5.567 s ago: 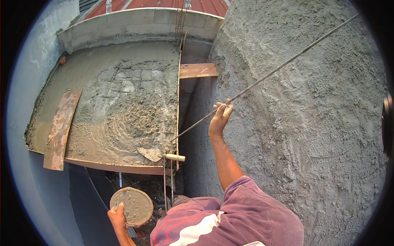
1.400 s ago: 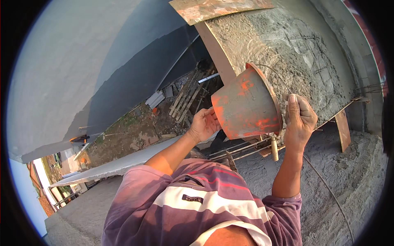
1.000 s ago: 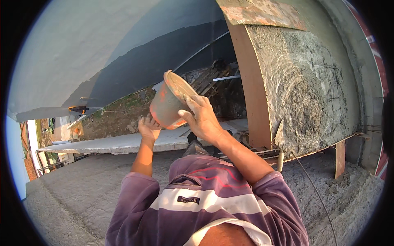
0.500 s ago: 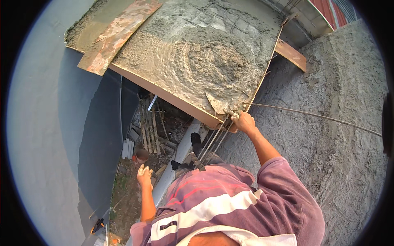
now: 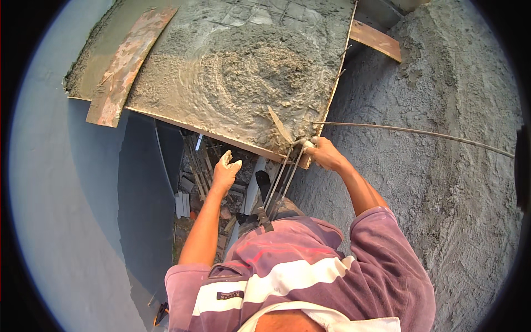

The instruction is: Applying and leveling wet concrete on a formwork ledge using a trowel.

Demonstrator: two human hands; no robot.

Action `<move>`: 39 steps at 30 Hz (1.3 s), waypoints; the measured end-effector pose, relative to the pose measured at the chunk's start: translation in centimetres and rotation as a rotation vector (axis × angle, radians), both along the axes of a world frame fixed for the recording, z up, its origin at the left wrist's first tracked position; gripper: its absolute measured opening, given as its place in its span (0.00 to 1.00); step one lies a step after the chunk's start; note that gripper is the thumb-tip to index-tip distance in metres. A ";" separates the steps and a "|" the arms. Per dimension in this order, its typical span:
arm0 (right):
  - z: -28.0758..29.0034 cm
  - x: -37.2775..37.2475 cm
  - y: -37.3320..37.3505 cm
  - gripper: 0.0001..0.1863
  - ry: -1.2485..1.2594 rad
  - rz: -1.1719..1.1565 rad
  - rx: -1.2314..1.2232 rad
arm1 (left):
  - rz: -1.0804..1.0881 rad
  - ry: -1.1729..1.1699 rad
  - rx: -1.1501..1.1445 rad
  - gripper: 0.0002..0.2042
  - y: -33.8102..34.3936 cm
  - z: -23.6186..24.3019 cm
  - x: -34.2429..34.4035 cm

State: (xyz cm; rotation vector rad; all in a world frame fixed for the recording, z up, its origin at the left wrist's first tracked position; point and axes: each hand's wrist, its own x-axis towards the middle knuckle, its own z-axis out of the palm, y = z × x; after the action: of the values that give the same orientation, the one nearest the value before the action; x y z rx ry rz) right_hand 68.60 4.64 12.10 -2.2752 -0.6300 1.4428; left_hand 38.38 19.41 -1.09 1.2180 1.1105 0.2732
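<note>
My right hand (image 5: 325,154) is closed round the handle of a trowel at the near right corner of a slab of wet concrete (image 5: 182,83). The trowel's pointed blade (image 5: 280,126) is tilted up on edge over the concrete, smeared with grey mix. Just below that hand, several thin steel rods (image 5: 281,180) run down from the corner toward my legs. My left hand (image 5: 224,172) is raised in front of the slab's near edge, fingers and thumb apart and coated with cement, holding nothing.
A wooden form board (image 5: 221,135) edges the slab. One stained plank (image 5: 130,66) lies across its left side; another (image 5: 376,40) juts out at right. A long bar (image 5: 420,131) reaches toward the rough grey wall (image 5: 442,182). Far below lie timber and rubble (image 5: 193,166).
My left hand has risen from low by my side toward the slab's edge. The trowel blade has turned more onto its edge. The slab has shifted left and up in view.
</note>
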 end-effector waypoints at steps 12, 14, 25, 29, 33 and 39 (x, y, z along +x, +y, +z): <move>-7.9 7.2 8.8 0.19 -0.876 0.131 0.102 | 0.113 0.229 -0.020 0.27 -5.8 -1.2 -12.8; -9.9 6.3 11.4 0.19 -0.790 0.183 0.123 | 0.166 0.274 -0.018 0.26 -7.7 -1.0 -16.3; -15.6 6.7 11.4 0.26 -0.350 0.000 0.464 | 0.302 0.311 -0.164 0.26 -9.3 2.1 -17.7; -12.6 6.1 8.4 0.25 -0.472 0.056 0.621 | 0.278 0.346 -0.113 0.26 -8.5 2.1 -19.2; -8.4 5.6 4.2 0.25 -0.487 0.130 0.599 | 0.288 0.346 -0.144 0.25 -8.9 1.8 -20.8; -4.3 0.9 -2.3 0.22 -0.388 0.019 0.504 | 0.306 0.382 -0.182 0.24 -11.5 1.2 -24.3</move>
State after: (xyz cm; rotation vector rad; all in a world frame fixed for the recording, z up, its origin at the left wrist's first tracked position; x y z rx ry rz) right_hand 69.54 2.30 7.85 -2.1369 -1.0007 0.7288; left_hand 14.06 7.88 0.11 0.9565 1.6226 0.1686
